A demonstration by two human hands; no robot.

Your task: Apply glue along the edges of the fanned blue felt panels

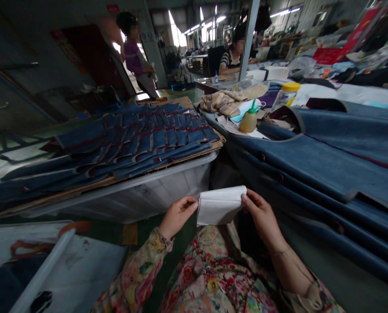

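Observation:
A folded white sheet (221, 204), which looks like paper or thin cloth, is held up in front of my lap. My left hand (180, 214) pinches its left edge between thumb and fingers. At the opposite edge my right hand (259, 214) grips the upper corner, thumb on the near face. Layered folds show along the sheet's top. Below it lies my flowered garment (210, 269), with matching sleeves on both arms.
Blue fabric pieces (141, 134) lie in rows on cardboard over a white bin (167, 187). Stacked blue fabric (350, 143) covers the right table, near a green-capped bottle (248, 121) and yellow-lidded jar (286, 93). Two people are farther back. A white container (92, 256) stands lower left.

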